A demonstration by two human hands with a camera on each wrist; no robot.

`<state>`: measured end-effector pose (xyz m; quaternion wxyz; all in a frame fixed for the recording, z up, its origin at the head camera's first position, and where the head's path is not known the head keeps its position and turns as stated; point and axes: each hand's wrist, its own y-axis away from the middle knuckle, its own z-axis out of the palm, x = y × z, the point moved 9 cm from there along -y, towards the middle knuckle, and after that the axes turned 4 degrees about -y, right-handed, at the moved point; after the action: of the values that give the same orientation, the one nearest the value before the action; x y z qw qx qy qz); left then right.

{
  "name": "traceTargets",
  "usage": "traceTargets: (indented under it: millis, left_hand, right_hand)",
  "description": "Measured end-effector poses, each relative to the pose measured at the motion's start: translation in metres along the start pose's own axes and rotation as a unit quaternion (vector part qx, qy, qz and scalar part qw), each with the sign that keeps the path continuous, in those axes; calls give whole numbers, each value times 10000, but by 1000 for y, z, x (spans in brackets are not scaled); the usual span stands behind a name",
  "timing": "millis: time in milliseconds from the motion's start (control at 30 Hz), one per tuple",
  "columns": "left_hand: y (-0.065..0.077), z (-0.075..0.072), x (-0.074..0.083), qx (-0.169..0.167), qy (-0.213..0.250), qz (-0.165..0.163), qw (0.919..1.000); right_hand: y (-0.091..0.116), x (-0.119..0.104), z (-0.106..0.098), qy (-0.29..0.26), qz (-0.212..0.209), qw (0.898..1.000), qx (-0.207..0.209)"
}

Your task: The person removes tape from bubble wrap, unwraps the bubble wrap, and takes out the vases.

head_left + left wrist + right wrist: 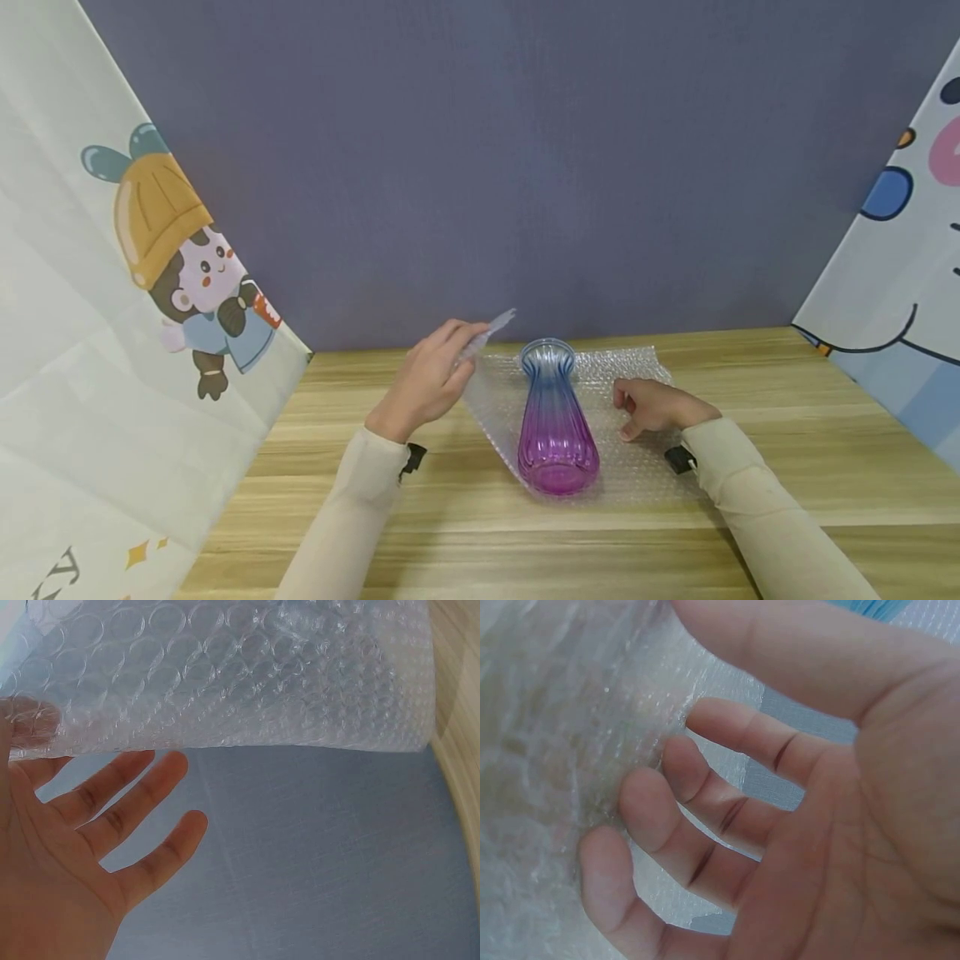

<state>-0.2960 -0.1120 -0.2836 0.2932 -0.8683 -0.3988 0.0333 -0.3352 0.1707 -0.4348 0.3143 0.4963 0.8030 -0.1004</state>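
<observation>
Seemingly I'm wrapping: left fingers (459, 335) pinch bubble wrap (262, 682) beside the vase (557, 417), right fingers (652, 814) bend loosely. Folding next needs even tension

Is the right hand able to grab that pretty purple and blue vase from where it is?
Probably yes. The right hand is close beside the vase, and nothing seems to stand between them. The bubble wrap lies under the vase, not over it.

From my end, the vase (558, 425) looks like glossy, ribbed glass. I'm seeing shiny, bumpy clear plastic on the bubble wrap (637, 479), smooth-ish wood grain on the table (795, 400), and a matt, cloth-like backdrop (487, 167).
</observation>
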Motion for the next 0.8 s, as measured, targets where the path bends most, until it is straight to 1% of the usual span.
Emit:
traceTargets:
  millis: [333,567,800]
  left_hand:
    - [1,-3,-6,33,-18,-86,10000]
    - [2,-5,-8,-5,-27,-173,9998]
    - [4,-6,-11,1,16,-188,9998]
  right_hand:
    - [-1,0,0,-37,82,10000,-32]
    - [-1,0,0,-45,92,9999,-11]
    - [-1,0,1,-28,103,9999,-5]
